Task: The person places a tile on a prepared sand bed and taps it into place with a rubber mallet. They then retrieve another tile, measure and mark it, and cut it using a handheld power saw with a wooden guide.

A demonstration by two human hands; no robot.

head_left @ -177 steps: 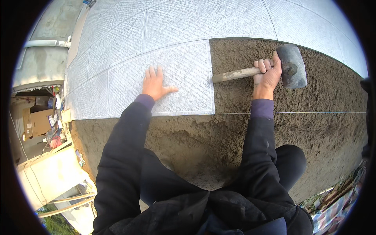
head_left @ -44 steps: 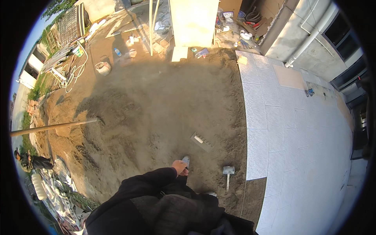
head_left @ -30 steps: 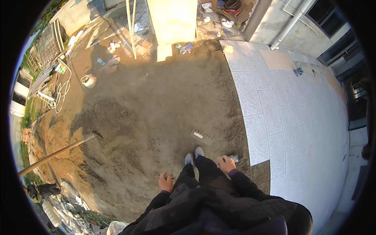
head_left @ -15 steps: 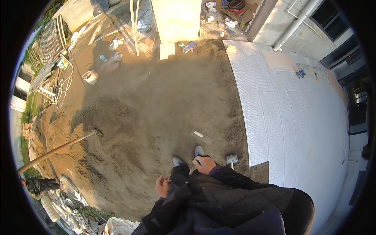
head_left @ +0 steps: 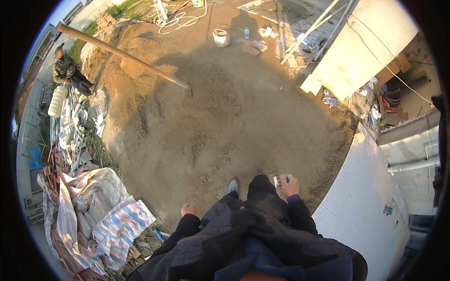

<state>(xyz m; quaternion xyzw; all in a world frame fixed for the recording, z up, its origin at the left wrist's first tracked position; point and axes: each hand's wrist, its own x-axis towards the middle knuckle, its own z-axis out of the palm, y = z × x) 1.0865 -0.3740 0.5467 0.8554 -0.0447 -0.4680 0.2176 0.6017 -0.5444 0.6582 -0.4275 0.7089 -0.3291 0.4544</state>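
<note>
Black-sleeved hands [head_left: 288,185] now hang farther apart above brown ground [head_left: 220,126].

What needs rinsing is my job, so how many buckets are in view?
2: a whitish bucket left of the blue bottle, and a partly green bucket cut by the top edge. Others may be hidden.

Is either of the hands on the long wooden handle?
No; the long wooden handle slants up from the soil at upper left, well apart from both the left hand and the right hand.
</note>
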